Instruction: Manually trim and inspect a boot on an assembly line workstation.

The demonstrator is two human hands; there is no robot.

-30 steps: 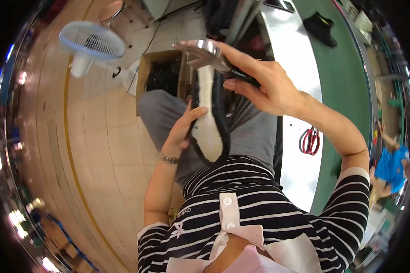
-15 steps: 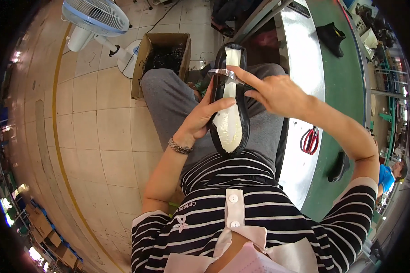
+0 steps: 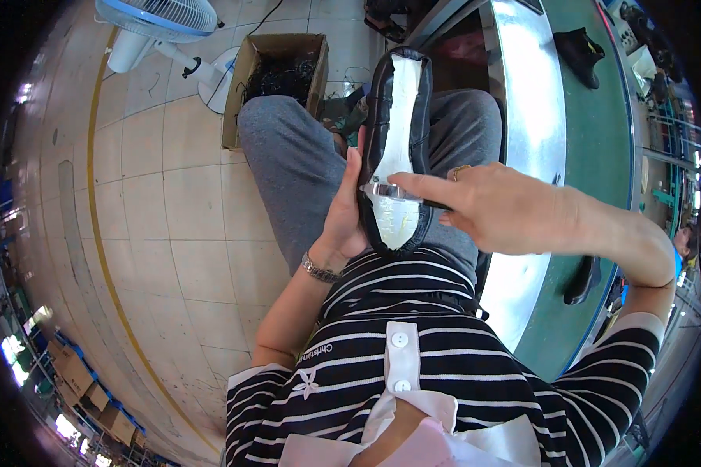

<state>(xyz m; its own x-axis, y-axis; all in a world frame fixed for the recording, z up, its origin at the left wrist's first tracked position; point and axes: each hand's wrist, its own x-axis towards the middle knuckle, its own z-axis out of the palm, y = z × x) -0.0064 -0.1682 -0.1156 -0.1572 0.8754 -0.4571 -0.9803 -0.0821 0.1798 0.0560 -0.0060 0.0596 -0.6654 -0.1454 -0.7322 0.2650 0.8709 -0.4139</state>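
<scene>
Overhead, a black shoe [image 3: 397,148], white insole up, between left hand [image 3: 343,218] and right hand [image 3: 506,210].

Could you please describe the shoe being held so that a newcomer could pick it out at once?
Look above the grey-trousered lap: the left hand holds up a black shoe, sole towards the camera. Unlike the black shoes lying on the green belt, its underside is white.
</scene>
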